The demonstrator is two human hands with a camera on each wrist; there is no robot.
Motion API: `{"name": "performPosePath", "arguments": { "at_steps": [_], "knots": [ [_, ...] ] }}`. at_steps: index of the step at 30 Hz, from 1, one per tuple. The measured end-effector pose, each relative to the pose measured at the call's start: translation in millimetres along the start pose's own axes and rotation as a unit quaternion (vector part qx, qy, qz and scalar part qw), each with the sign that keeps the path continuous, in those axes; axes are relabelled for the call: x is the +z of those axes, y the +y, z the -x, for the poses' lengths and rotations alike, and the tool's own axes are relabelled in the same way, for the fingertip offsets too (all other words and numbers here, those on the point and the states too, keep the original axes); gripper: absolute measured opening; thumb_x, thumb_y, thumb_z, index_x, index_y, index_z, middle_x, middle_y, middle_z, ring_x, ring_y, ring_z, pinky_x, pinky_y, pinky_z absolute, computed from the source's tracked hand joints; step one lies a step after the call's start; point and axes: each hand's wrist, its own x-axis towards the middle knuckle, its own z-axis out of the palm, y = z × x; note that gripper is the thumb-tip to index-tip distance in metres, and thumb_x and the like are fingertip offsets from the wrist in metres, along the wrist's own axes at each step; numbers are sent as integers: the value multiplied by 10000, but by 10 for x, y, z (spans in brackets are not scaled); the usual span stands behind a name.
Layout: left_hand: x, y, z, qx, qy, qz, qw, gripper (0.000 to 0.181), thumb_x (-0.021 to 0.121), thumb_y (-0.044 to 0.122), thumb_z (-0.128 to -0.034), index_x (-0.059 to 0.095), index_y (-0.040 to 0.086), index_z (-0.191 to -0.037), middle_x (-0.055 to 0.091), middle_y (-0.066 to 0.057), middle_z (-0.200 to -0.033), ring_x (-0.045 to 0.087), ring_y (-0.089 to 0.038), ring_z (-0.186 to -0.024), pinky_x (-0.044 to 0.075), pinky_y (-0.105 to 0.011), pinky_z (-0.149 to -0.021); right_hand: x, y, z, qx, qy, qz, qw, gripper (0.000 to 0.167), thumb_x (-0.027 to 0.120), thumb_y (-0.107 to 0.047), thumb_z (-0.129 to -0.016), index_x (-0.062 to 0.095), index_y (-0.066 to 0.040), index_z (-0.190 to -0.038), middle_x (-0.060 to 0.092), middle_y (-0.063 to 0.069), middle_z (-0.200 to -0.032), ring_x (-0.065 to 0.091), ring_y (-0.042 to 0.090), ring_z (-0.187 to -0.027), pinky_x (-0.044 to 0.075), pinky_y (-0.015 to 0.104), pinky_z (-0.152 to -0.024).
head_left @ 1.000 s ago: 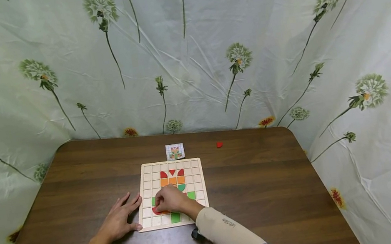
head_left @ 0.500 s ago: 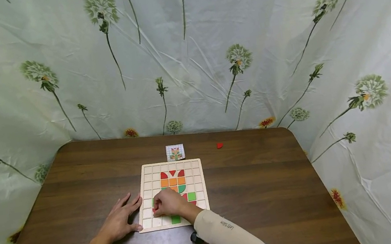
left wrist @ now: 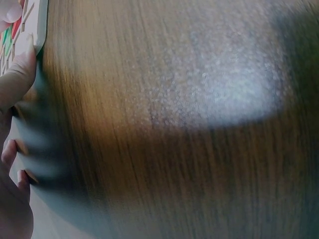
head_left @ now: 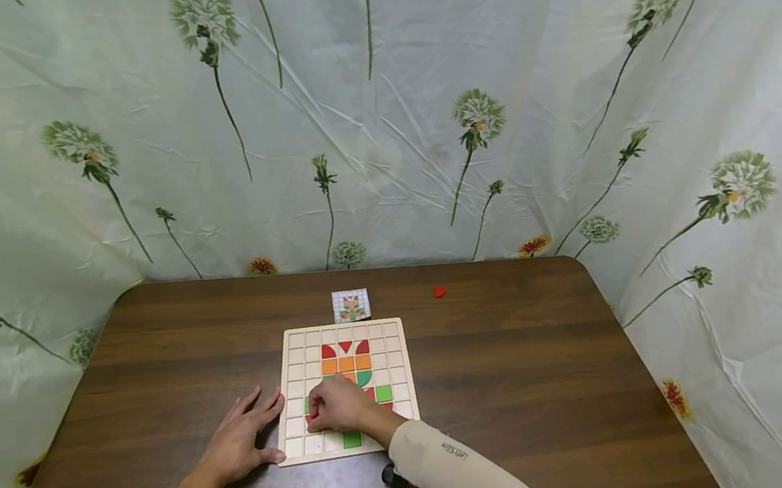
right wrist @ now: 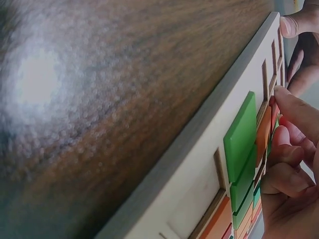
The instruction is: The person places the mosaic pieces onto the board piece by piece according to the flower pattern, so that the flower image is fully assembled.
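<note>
A square wooden grid board [head_left: 395, 353] lies on the brown table. Red, orange and green pieces form a pattern on it. My right hand [head_left: 339, 403] is over the board's lower left part, with thumb and curled fingers pinching a red piece [right wrist: 273, 110] at its slot; its full shape is hidden. Beside the board's left edge my left hand [head_left: 233, 443] rests with fingers spread, its thumb [left wrist: 22, 67] touching the board's near corner. A green square [head_left: 352, 439] sits in the lowest row. The right hand covers several pieces.
Behind the board lies a small pattern card [head_left: 350, 306] with a printed gridded figure. A loose red piece [head_left: 439, 291] lies farther right on the table [head_left: 524, 376]. A flower-printed curtain [head_left: 371, 112] hangs around the table's far and side edges.
Over the last second my right hand has shifted slightly left and toward me over the red piece, then stayed almost still. The left hand has held its place.
</note>
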Motion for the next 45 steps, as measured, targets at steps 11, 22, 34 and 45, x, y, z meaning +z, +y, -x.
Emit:
{"name": "performPosePath", "arguments": {
  "at_steps": [11,22,34,45],
  "knots": [
    [-26,11,-10,-100,-42,32,9999,907,836,397,-634,500,10,-1383,446,-190,-1451,256,-486,-1362,179,-641,-1074,5,31,3,67,112,-163,9998,166,819,-231,-749,676,-155,-715,494,-138,-548,422,-32,-528,345,107,-509],
    [-25,5,-18,-335,-159,152,9992,935,837,407,-634,473,15,-1401,415,-196,-1471,213,-480,-1376,140,-646,-1083,-179,264,68,419,413,-1033,9929,148,806,-192,-771,677,-120,-785,527,-116,-603,453,-18,-554,397,137,-541],
    [-15,17,-20,-327,-226,182,9990,947,832,430,-631,468,21,-1403,412,-185,-1477,213,-482,-1375,142,-652,-1079,-573,747,140,1105,1302,-1086,9793,164,789,-171,-796,703,-67,-889,544,-65,-670,448,48,-590,359,190,-514],
    [9,6,-10,-207,-70,189,9996,933,839,427,-616,499,17,-1383,447,-177,-1454,245,-485,-1362,165,-652,-1068,-858,1346,240,1673,2296,-1330,9495,238,796,-122,-788,690,-10,-969,573,6,-733,500,127,-673,445,252,-614]
  ]
}}
